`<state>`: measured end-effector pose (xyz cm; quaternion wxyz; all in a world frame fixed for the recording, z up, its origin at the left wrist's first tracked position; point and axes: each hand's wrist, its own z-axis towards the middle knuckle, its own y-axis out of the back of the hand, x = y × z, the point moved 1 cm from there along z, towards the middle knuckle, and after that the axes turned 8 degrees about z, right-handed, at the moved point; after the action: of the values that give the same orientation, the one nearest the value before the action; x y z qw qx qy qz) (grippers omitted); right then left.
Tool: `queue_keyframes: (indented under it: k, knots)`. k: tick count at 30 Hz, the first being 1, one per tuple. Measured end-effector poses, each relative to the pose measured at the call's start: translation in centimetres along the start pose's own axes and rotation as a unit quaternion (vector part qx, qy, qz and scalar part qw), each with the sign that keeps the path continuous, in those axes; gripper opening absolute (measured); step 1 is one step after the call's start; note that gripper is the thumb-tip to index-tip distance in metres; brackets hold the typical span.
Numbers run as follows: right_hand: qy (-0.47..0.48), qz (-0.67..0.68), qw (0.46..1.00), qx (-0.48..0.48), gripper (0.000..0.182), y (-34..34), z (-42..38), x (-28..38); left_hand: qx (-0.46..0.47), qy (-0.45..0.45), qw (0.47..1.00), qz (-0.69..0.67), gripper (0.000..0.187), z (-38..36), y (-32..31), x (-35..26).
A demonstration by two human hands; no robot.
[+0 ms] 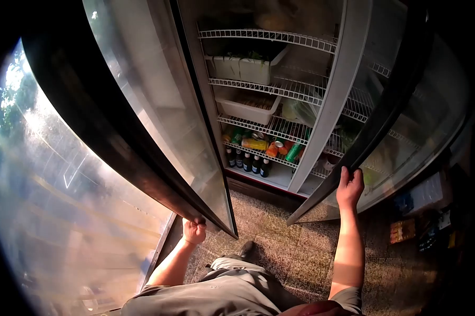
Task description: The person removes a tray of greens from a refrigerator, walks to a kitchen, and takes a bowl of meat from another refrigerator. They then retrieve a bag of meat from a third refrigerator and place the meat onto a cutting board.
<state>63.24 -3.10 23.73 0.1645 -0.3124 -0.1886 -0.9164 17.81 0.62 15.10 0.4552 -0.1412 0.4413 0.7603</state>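
Note:
Two glass doors of a tall fridge stand ajar in front of me. My left hand [194, 230] is closed on the lower edge of the left fridge door [142, 152]. With its fingers on the dark frame, my right hand [350, 188] grips the right fridge door [377, 126]. Between the doors the wire shelves show. A white bin with greens [245, 68] sits on an upper shelf, another white bin [250, 109] below it. Lower down lie several drink cans [271, 147], and dark bottles [247, 162] stand at the bottom.
A white centre post [327, 105] divides the fridge. A plastic bag of something pale green [299, 111] lies beside the second bin. On the right, packets and boxes [403, 230] sit low near the speckled floor [300, 253]. My shoe [247, 249] is below the doors.

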Motion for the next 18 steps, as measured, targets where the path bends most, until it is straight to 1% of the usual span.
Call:
queue_keyframes:
  k: [2, 5, 8, 9, 10, 12, 13, 14, 15, 16, 18]
  knots:
    - [-0.004, 0.006, 1.0, 0.0, 0.026, -0.3, 0.1, -0.1, 0.013, -0.032, 0.999, 0.031, 0.054, -0.1, -0.2, 1.0]
    - [0.032, 0.004, 0.999, -0.007, 0.028, -1.5, 1.3, -0.8, 0.015, -0.008, 1.0, 0.026, 0.052, 0.3, -0.1, -0.2]
    - [0.043, 0.001, 0.999, 0.002, 0.029, -3.2, 3.1, -1.6, 0.023, 0.021, 0.999, 0.023, 0.052, -0.5, 0.6, 1.0]
    - [0.043, 0.002, 0.999, 0.004, 0.031, -3.9, 3.8, -1.8, -0.027, -0.014, 0.999, 0.034, 0.054, -0.3, 0.7, 1.2]
    - [0.035, 0.002, 0.999, 0.014, 0.031, -4.6, 4.5, -2.6, -0.021, -0.015, 0.999, 0.042, 0.056, -0.4, 1.5, 1.3]
    - [0.017, 0.0, 0.999, 0.031, 0.031, -6.1, 6.0, -4.1, -0.136, 0.017, 0.989, 0.052, 0.063, -0.6, 1.8, 1.0]
    - [0.01, 0.015, 1.0, 0.023, 0.03, -6.7, 6.7, -3.9, -0.106, 0.081, 0.991, 0.012, 0.064, -2.4, 2.7, 3.0]
    - [-0.001, 0.011, 0.999, 0.036, 0.027, -7.3, 7.4, -4.2, -0.155, 0.155, 0.973, -0.078, 0.061, -3.9, 2.4, 5.0]
    - [-0.002, 0.011, 0.999, 0.033, 0.025, -7.8, 8.1, -4.1, -0.217, 0.219, 0.936, -0.172, 0.058, -5.5, 2.1, 7.1]
    - [-0.004, 0.009, 0.999, 0.03, 0.023, -8.4, 8.6, -4.0, -0.347, 0.287, 0.838, -0.307, 0.051, -5.3, 1.2, 8.0]
    - [-0.039, 0.033, 0.998, 0.036, 0.026, -9.5, 9.4, -4.9, -0.39, 0.398, 0.73, -0.395, 0.032, -5.0, 2.6, 9.6]
